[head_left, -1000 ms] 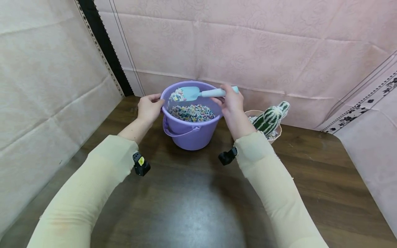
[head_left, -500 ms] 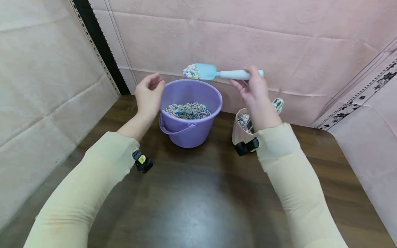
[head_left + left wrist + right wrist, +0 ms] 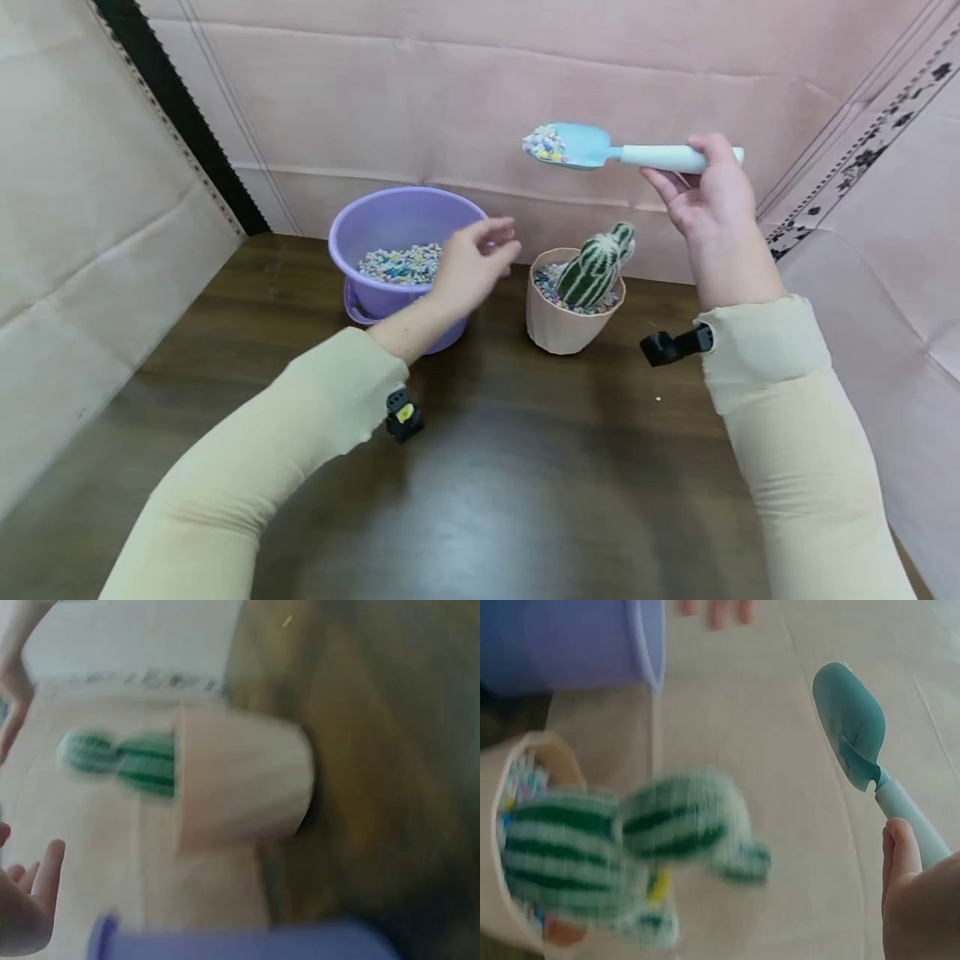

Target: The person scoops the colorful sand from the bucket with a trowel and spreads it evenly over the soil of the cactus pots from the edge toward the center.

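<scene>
My right hand (image 3: 712,200) grips the pale blue handle of a small trowel (image 3: 588,147), raised above the table at the back right. Multicoloured pebbles (image 3: 545,143) lie on the front of its blade. To its left and below stands a pale peach pot (image 3: 561,327), holding a knitted-looking green and white cactus (image 3: 592,271) that leans right, with pebbles round its base. My left hand (image 3: 472,262) is in the air between bucket and pot, fingers loosely bent with nothing in them. It overlaps the right rim of a purple bucket (image 3: 356,225) containing more pebbles (image 3: 397,265).
The dark wooden table (image 3: 480,500) spreads in front of the bucket and pot. A pale patterned cloth (image 3: 465,100) hangs close behind them, with more cloth on both sides. One tiny pebble (image 3: 658,398) lies on the table right of the pot.
My right hand has lifted the loaded trowel out of the bucket and carried it right, past the pot. My left hand has left the bucket's left rim and moved right towards the pot.
</scene>
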